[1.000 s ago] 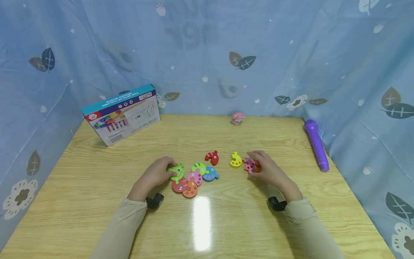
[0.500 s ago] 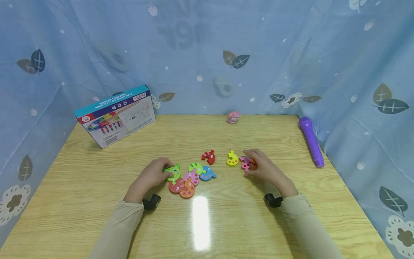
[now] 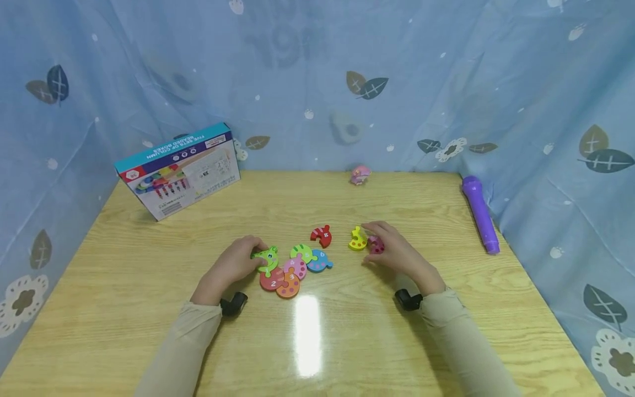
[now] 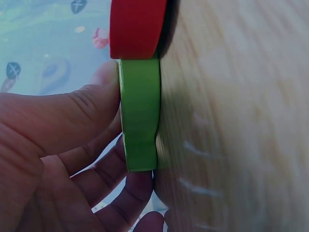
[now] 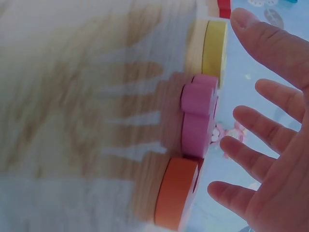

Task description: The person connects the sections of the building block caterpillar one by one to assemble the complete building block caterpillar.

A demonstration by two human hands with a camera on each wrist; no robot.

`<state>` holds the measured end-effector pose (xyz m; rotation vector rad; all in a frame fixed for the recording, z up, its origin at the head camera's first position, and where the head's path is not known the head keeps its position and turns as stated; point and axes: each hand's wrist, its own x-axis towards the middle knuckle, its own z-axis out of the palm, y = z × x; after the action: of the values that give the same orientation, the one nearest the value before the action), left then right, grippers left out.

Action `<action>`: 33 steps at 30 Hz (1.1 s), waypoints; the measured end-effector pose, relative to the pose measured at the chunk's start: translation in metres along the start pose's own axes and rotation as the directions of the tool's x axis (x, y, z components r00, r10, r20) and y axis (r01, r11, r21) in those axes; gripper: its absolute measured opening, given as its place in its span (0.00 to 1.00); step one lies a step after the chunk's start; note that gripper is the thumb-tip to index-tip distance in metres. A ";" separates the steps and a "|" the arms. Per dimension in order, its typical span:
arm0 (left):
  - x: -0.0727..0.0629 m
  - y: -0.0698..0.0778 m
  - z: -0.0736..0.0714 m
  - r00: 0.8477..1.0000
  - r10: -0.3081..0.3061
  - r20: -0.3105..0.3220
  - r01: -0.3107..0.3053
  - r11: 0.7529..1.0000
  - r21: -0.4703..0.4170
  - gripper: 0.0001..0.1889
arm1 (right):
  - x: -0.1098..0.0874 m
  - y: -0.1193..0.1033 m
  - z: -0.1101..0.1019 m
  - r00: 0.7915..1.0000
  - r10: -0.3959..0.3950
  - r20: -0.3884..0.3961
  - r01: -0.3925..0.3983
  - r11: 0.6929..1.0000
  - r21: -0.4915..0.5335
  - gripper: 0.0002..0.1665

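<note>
My left hand (image 3: 232,263) pinches the green caterpillar-head puzzle piece (image 3: 270,259), which lies flat on the table. Joined to it runs a curved row: red piece 2 (image 3: 270,282), orange piece 3 (image 3: 289,289), pink piece 4 (image 3: 300,269), green piece 5 (image 3: 300,252) and blue piece 6 (image 3: 318,264). Over loose pieces hovers my right hand (image 3: 397,252), fingers spread and holding nothing. Beneath or beside it are a pink piece (image 5: 199,121), an orange piece (image 5: 176,193) hidden in the head view, and a yellow piece (image 3: 357,242). Red piece 8 (image 3: 324,237) lies apart.
A bead-set box (image 3: 181,173) stands at the back left of the wooden table (image 3: 198,353). Near the back edge sits a small pink toy (image 3: 360,175). At the right lies a purple toy microphone (image 3: 480,215). A blue curtain (image 3: 307,82) surrounds the table.
My right hand has shifted left over the pink piece, toward the yellow one, and now hides the orange piece in the head view. My left hand stays on the green head. The head view shifts slightly.
</note>
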<state>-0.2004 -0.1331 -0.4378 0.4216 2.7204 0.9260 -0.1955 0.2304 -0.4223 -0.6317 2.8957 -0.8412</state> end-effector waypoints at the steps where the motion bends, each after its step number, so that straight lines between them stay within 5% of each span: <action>1: 0.000 0.000 -0.001 1.000 -0.001 -0.001 0.001 1.000 -0.001 0.12 | 0.001 -0.001 0.000 1.000 0.001 0.001 -0.001 1.000 0.005 0.43; 8: -0.005 -0.003 0.003 1.000 -0.015 0.016 0.016 1.000 -0.014 0.12 | 0.000 0.000 0.007 1.000 0.003 0.020 -0.003 1.000 0.009 0.43; 19: -0.003 -0.005 0.000 1.000 -0.027 -0.006 0.027 1.000 -0.010 0.12 | 0.017 -0.008 0.007 1.000 0.000 0.014 0.002 0.984 -0.180 0.43; 26: 0.001 -0.001 0.000 1.000 -0.014 -0.003 0.014 1.000 -0.008 0.12 | 0.026 -0.012 0.014 0.998 0.038 0.048 -0.023 0.961 -0.276 0.34; 33: -0.001 0.003 -0.002 1.000 -0.020 0.003 0.020 1.000 0.001 0.12 | 0.018 -0.034 0.018 1.000 -0.008 -0.019 0.002 0.951 -0.309 0.29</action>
<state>-0.1993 -0.1324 -0.4339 0.3952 2.7174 0.9188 -0.1959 0.1881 -0.4191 -0.6547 3.0719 -0.3946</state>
